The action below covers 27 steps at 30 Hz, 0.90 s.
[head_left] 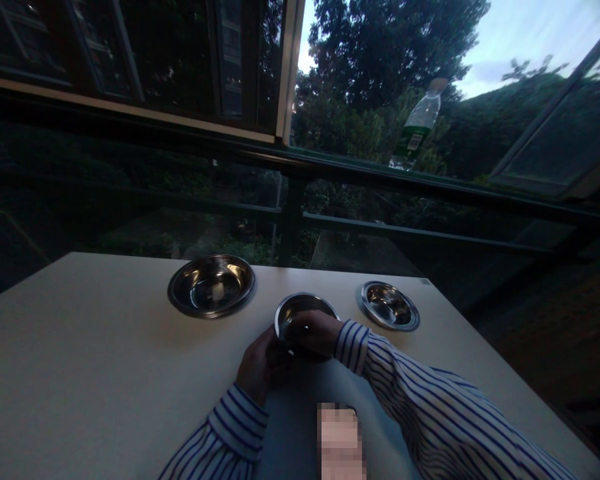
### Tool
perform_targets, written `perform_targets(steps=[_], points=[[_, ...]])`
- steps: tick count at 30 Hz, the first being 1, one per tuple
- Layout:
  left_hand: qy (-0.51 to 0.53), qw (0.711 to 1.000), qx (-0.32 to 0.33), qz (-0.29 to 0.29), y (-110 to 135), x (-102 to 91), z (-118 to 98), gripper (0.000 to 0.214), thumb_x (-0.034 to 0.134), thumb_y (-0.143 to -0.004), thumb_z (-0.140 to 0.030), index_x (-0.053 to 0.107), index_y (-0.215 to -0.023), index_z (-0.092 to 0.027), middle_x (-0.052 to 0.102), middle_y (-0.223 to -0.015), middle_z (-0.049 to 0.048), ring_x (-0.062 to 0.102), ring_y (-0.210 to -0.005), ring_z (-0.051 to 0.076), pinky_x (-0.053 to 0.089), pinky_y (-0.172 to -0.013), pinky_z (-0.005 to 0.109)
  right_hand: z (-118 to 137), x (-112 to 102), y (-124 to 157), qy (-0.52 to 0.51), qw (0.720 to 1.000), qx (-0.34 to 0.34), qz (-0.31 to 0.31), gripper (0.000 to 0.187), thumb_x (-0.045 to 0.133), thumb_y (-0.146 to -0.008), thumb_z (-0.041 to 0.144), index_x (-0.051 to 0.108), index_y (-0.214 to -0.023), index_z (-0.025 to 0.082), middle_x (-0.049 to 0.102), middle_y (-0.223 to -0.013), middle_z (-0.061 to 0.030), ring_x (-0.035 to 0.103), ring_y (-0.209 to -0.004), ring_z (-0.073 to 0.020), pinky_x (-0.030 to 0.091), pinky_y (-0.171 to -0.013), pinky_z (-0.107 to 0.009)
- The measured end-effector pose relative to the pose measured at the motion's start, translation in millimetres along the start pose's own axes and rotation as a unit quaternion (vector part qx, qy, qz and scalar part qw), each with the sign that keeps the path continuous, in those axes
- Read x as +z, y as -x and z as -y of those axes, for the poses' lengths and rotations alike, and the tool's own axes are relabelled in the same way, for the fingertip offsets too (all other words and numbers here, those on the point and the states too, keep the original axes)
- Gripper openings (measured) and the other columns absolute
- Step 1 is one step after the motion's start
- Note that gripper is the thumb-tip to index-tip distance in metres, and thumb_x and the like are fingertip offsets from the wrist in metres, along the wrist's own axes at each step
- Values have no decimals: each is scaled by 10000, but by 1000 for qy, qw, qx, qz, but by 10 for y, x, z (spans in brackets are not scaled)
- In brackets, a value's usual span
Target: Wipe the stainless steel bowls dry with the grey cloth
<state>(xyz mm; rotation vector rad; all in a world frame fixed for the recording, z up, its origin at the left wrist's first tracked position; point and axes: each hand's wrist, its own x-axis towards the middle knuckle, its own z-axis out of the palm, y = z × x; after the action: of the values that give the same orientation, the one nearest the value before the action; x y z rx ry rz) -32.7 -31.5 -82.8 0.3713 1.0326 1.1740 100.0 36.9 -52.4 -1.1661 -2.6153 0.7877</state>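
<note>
A small steel bowl [300, 308] stands on the white table [80, 360] in front of me. My left hand [256, 368] is curled against its near left side. My right hand [316, 331] lies over its near rim, fingers bent around the edge. Both wrists wear blue-and-white striped sleeves. A wide steel dish [211, 285] sits to the left of the bowl. A smaller steel dish [389, 305] sits to its right. Neither dish is touched.
Behind the table's far edge runs a dark railing [380, 230] with large windows above it. A plastic bottle [417, 123] stands on the window ledge at the right. The table's right edge drops off to a dark floor.
</note>
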Motion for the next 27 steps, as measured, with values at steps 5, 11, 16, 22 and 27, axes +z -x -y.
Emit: perform_targets(steps=[5, 11, 16, 22, 27], points=[[-19, 1000, 1, 8, -27, -3, 20, 299, 531, -772, -336, 644, -946, -121, 711, -821, 103, 669, -701, 214, 521, -615, 322, 13, -14, -44, 29, 994, 13, -107, 341, 461, -709, 3, 661, -943, 150, 615, -1015, -81, 553, -940, -188, 407, -835, -271], [-20, 1000, -7, 6, -14, 13, 11, 288, 536, -774, -338, 650, -938, -131, 710, -787, 87, 666, -672, 211, 526, -600, 329, -46, -69, -83, 50, 988, 47, -141, 379, 390, -738, -2, 637, -996, 126, 594, -1056, -127, 540, -970, -221, 402, -848, -333], [-3, 1000, 6, -13, -30, -37, -15, 242, 524, -781, -307, 650, -875, -124, 692, -691, 60, 643, -595, 174, 510, -552, 286, 49, 60, -43, 43, 999, -16, -27, 373, 497, -697, 0, 642, -999, 163, 663, -958, -35, 604, -877, -146, 442, -755, -201], [-32, 999, -7, -19, -55, -64, -28, 295, 534, -771, -349, 650, -904, -111, 684, -682, 69, 636, -582, 171, 498, -525, 269, 115, -170, 133, 112, 989, -62, 70, 216, 562, -716, 44, 677, -858, 159, 665, -882, -48, 597, -843, -168, 454, -739, -235], [-40, 999, 15, -14, -30, -66, -44, 266, 523, -784, -316, 635, -931, -125, 679, -700, 61, 639, -579, 166, 509, -529, 274, 19, -296, 107, 197, 978, -21, 59, 190, 493, -838, 121, 618, -980, 138, 556, -1123, -123, 448, -1117, -275, 398, -884, -450]])
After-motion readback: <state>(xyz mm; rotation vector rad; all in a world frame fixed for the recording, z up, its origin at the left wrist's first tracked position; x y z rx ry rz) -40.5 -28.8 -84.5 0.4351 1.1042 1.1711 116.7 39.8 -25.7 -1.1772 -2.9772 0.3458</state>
